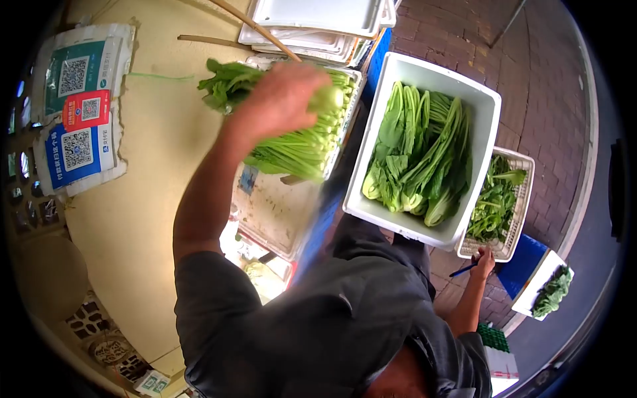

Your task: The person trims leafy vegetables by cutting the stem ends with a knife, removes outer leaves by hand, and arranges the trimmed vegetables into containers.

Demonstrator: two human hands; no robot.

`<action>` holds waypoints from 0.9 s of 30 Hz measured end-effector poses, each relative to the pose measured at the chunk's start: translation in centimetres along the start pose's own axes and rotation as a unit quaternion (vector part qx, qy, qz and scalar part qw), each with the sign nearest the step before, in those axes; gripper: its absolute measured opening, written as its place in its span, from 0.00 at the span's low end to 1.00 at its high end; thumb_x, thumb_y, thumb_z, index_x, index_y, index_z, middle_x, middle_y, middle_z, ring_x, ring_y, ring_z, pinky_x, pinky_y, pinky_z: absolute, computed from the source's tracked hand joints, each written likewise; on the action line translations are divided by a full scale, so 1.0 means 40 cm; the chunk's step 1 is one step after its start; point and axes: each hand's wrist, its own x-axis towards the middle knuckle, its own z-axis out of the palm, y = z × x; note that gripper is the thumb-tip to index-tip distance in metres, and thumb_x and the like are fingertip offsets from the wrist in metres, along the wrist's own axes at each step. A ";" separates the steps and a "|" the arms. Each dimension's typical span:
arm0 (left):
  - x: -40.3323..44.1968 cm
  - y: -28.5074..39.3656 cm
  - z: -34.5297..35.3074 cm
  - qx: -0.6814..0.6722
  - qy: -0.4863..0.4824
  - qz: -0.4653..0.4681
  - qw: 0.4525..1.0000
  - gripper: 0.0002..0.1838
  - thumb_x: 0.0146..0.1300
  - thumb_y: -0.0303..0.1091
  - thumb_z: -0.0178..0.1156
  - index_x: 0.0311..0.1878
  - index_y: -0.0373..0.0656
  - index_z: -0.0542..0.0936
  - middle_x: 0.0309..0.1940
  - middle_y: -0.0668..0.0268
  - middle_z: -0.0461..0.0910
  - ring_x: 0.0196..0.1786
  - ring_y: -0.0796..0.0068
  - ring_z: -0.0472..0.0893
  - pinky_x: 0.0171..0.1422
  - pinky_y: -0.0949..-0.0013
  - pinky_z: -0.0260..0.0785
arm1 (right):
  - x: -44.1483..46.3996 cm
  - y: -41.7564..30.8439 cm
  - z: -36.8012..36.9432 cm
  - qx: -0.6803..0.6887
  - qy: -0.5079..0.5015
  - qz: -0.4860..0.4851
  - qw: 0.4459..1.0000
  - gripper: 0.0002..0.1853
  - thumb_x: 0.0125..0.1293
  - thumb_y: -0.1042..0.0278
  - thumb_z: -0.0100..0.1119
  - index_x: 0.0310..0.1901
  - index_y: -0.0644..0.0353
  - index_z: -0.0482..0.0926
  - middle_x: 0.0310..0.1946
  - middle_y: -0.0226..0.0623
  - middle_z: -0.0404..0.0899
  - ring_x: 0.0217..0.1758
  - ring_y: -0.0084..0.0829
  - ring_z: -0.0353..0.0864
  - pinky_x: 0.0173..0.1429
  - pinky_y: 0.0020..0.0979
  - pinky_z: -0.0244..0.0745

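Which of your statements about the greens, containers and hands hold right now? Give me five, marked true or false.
1. The right hand holds a slim blue tool. True.
2. The left hand is over the large white bin. False: it is over the bunched greens to the bin's left.
3. The large white bin holds long-stemmed leafy vegetables. True.
4. The slatted basket is stacked inside the bin. False: it sits beside it, on the right.
5. The QR-code signs are at the picture's left. True.
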 end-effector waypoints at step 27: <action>0.040 -0.290 0.612 -0.162 0.041 -0.062 0.984 0.33 0.59 0.26 0.64 0.70 0.43 0.73 0.73 0.52 0.69 0.80 0.51 0.62 0.85 0.44 0.47 | -0.094 -0.184 0.910 -0.440 -0.114 -0.297 0.840 0.25 0.66 0.46 0.64 0.41 0.68 0.84 0.34 0.53 0.85 0.42 0.51 0.86 0.48 0.46 0.77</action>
